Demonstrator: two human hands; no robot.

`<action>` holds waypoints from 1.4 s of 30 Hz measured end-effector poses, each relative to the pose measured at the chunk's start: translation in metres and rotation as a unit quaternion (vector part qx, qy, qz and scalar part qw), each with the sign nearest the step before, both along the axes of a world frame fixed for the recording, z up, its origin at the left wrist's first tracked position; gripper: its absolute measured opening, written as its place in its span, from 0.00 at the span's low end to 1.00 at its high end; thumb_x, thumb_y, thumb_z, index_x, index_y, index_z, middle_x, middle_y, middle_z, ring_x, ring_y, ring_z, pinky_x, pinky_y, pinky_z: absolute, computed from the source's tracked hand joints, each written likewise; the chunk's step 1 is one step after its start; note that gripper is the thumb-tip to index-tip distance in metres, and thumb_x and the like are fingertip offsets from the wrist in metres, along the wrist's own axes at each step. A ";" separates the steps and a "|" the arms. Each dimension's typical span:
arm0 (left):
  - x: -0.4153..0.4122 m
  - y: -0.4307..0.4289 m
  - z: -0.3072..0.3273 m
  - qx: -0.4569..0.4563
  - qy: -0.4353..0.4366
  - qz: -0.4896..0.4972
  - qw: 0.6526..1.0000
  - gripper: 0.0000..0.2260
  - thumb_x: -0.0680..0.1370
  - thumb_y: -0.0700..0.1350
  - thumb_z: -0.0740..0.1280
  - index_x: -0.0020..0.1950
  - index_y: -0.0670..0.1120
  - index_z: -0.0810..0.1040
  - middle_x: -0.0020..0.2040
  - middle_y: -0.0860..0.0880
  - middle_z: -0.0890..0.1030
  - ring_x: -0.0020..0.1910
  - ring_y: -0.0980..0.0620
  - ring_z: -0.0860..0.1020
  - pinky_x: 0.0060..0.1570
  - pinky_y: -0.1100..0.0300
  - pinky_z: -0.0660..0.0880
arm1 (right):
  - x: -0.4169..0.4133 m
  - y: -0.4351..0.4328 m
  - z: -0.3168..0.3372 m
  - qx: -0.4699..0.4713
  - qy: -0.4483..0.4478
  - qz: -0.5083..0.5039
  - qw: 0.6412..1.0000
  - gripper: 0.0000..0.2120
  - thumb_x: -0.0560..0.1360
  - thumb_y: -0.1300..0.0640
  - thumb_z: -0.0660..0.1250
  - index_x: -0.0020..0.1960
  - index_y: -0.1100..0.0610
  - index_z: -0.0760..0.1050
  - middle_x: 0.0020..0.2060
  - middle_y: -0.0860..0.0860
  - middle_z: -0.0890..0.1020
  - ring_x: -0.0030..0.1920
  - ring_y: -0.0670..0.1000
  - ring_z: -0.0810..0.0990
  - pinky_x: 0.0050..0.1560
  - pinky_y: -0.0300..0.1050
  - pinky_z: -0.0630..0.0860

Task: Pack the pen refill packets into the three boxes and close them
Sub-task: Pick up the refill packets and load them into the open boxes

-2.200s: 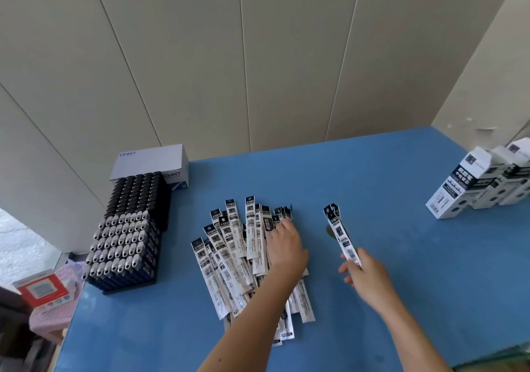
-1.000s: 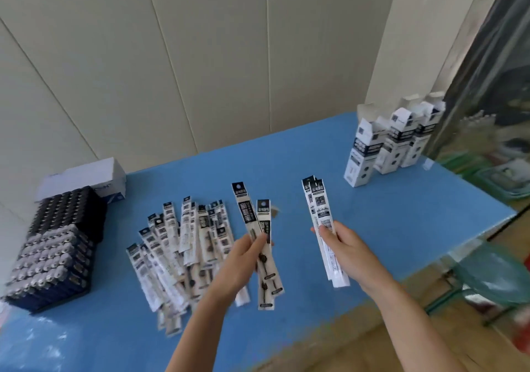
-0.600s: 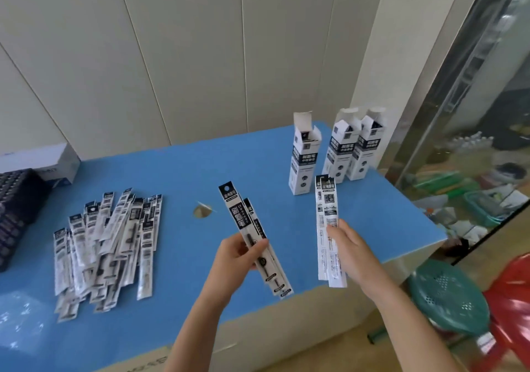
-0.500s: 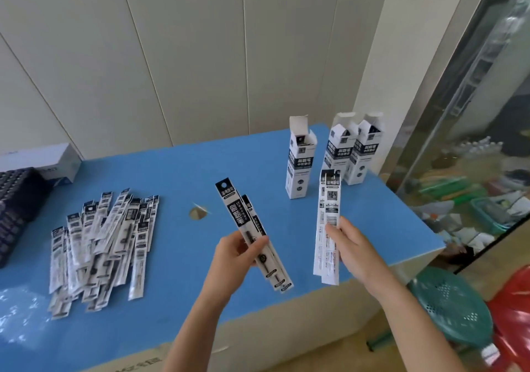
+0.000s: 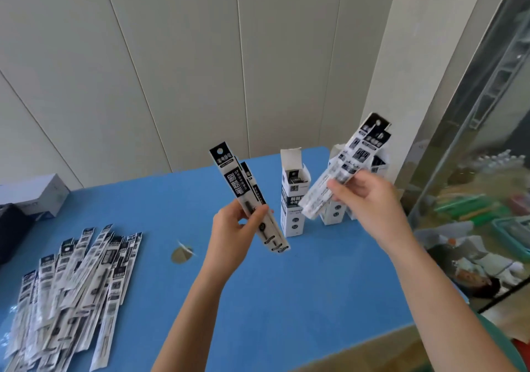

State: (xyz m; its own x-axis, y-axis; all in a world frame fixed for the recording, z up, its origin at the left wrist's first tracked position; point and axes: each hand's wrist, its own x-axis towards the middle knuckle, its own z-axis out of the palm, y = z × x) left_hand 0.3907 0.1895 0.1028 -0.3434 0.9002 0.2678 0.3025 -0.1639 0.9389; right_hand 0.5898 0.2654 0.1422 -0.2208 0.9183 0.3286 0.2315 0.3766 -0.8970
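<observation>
Since a moment ago the right hand [image 5: 370, 199] has moved up toward the boxes, and its right bunch [image 5: 345, 168] of packets has tipped from straight up to a slant. It now sits in front of the back boxes [image 5: 335, 215] and hides most of them. The fingers and thumb curl round the middle of that bunch and pinch it tight, so the packets stay together as one stack. I think the slant is there to aim the low end at a box top. The left hand [image 5: 238, 236] waits in front, near the middle. Its thumb and fingers pinch the left bunch [image 5: 243, 196] low down, and the black tops stick up. It looks like this bunch is kept ready for its own turn. The front box [image 5: 294, 216] stands on its end on the blue table [image 5: 286, 300], between the two hands. Its top flap is up, so the hole is open, and something dark shows inside, maybe packets. All the boxes stand up so that long thin packets can slide straight down. Many more packets lie in a loose pile [image 5: 71, 291] far over on the left, so I think the packing has only just begun. No box looks closed yet.
</observation>
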 end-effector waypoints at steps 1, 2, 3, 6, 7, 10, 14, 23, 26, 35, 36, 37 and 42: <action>-0.002 0.010 0.001 0.004 0.000 -0.003 1.000 0.06 0.78 0.43 0.64 0.45 0.44 0.79 0.41 0.54 0.84 0.43 0.59 0.81 0.39 0.70 0.76 | -0.003 0.010 0.006 0.014 0.006 -0.003 1.000 0.02 0.74 0.58 0.68 0.43 0.51 0.78 0.39 0.45 0.84 0.36 0.39 0.81 0.41 0.32 0.78; -0.003 0.020 0.001 0.008 0.001 -0.004 1.000 0.06 0.79 0.43 0.63 0.45 0.43 0.78 0.41 0.54 0.84 0.42 0.59 0.81 0.38 0.71 0.75 | -0.005 0.020 0.010 0.028 0.007 -0.005 1.000 0.02 0.74 0.58 0.68 0.43 0.51 0.77 0.40 0.45 0.84 0.36 0.39 0.82 0.42 0.33 0.79; -0.005 0.029 0.002 0.011 0.001 -0.002 1.000 0.07 0.80 0.43 0.61 0.46 0.42 0.76 0.41 0.53 0.83 0.41 0.58 0.80 0.37 0.71 0.74 | -0.008 0.028 0.014 0.042 0.006 -0.007 0.999 0.03 0.74 0.57 0.67 0.43 0.50 0.77 0.39 0.45 0.83 0.37 0.39 0.82 0.42 0.33 0.79; -0.004 0.053 0.001 0.009 -0.036 -0.009 0.999 0.07 0.81 0.42 0.57 0.46 0.42 0.72 0.39 0.51 0.80 0.38 0.56 0.78 0.36 0.69 0.74 | -0.017 0.052 0.017 0.051 0.015 0.003 0.999 0.05 0.76 0.56 0.64 0.42 0.49 0.75 0.37 0.45 0.82 0.36 0.39 0.81 0.41 0.32 0.78; -0.002 0.060 0.000 0.005 -0.054 -0.010 0.998 0.06 0.81 0.42 0.57 0.46 0.43 0.70 0.38 0.51 0.78 0.37 0.55 0.78 0.36 0.67 0.75 | -0.020 0.058 0.017 0.046 0.013 0.011 0.999 0.05 0.76 0.56 0.64 0.42 0.49 0.75 0.37 0.46 0.82 0.35 0.39 0.81 0.41 0.32 0.78; 0.004 0.083 -0.002 -0.012 -0.066 0.019 0.998 0.07 0.81 0.41 0.56 0.43 0.45 0.67 0.35 0.51 0.73 0.31 0.56 0.73 0.34 0.64 0.74 | -0.026 0.076 0.014 0.044 -0.012 0.028 0.999 0.06 0.76 0.56 0.64 0.41 0.48 0.75 0.37 0.45 0.81 0.35 0.38 0.81 0.41 0.30 0.77; 0.010 0.108 -0.005 -0.041 -0.046 0.042 0.997 0.09 0.79 0.44 0.61 0.41 0.43 0.64 0.34 0.49 0.67 0.31 0.53 0.66 0.28 0.68 0.72 | -0.031 0.097 0.007 0.039 -0.010 0.048 0.998 0.04 0.76 0.57 0.64 0.44 0.56 0.77 0.37 0.48 0.81 0.35 0.37 0.81 0.39 0.28 0.76; 0.021 0.125 -0.014 -0.135 -0.060 0.029 0.989 0.11 0.75 0.44 0.67 0.51 0.40 0.69 0.39 0.48 0.72 0.32 0.54 0.70 0.28 0.64 0.71 | -0.036 0.124 0.000 0.042 -0.048 0.135 0.989 0.10 0.76 0.57 0.65 0.47 0.65 0.78 0.39 0.53 0.82 0.38 0.39 0.81 0.45 0.35 0.79; 0.025 0.126 -0.016 -0.126 -0.111 0.028 0.985 0.05 0.77 0.41 0.63 0.49 0.41 0.69 0.42 0.47 0.74 0.28 0.61 0.73 0.26 0.68 0.71 | -0.034 0.132 -0.001 0.036 -0.066 0.172 0.982 0.09 0.76 0.58 0.64 0.47 0.64 0.77 0.40 0.51 0.81 0.40 0.42 0.82 0.47 0.37 0.79; 0.034 0.124 -0.020 -0.107 -0.140 0.064 0.982 0.07 0.77 0.40 0.62 0.53 0.38 0.71 0.42 0.45 0.76 0.29 0.56 0.72 0.28 0.64 0.72 | -0.031 0.150 -0.009 0.099 -0.202 0.195 0.955 0.06 0.74 0.53 0.67 0.40 0.52 0.76 0.34 0.44 0.79 0.38 0.44 0.78 0.40 0.37 0.74; 0.034 0.125 -0.020 -0.106 -0.141 0.066 0.982 0.07 0.77 0.40 0.62 0.52 0.38 0.71 0.41 0.45 0.76 0.29 0.55 0.72 0.29 0.63 0.72 | -0.032 0.150 -0.011 0.116 -0.219 0.193 0.950 0.05 0.74 0.53 0.68 0.40 0.50 0.75 0.32 0.41 0.78 0.35 0.42 0.76 0.38 0.35 0.71; 0.035 0.124 -0.021 -0.107 -0.142 0.069 0.982 0.07 0.77 0.40 0.62 0.52 0.38 0.71 0.40 0.46 0.76 0.28 0.55 0.72 0.30 0.61 0.72 | -0.034 0.151 -0.013 0.134 -0.240 0.189 0.943 0.04 0.73 0.52 0.68 0.41 0.49 0.75 0.30 0.39 0.75 0.33 0.41 0.74 0.35 0.35 0.68; 0.037 0.125 -0.024 -0.099 -0.153 0.088 0.979 0.04 0.77 0.40 0.62 0.49 0.40 0.71 0.38 0.48 0.75 0.25 0.58 0.72 0.29 0.61 0.73 | -0.039 0.153 -0.016 0.181 -0.319 0.154 0.917 0.06 0.72 0.47 0.67 0.45 0.49 0.77 0.30 0.37 0.67 0.35 0.43 0.67 0.36 0.36 0.60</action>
